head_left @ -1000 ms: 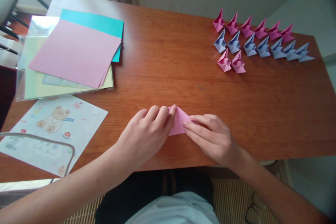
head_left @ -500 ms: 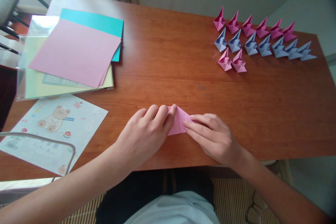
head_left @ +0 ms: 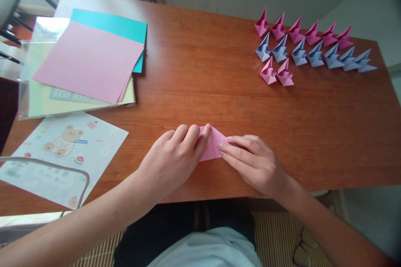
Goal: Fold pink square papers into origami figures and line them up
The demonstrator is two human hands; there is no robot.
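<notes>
The folded pink paper (head_left: 215, 145) lies on the table (head_left: 200, 75), to the right of the bear-print sheet (head_left: 105, 139). The left hand (head_left: 177, 156) has curled fingers, 1 tip pressing the paper's peak; the right hand (head_left: 255, 160) rests nearly straight fingers, close together, on its right side. Any pinch underneath is hidden. A crisp crease probably wants firm left pressure and aligned edges.

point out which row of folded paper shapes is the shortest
The light pink row: it has only two shapes, while the dark pink row has six and the blue row seven.
</notes>
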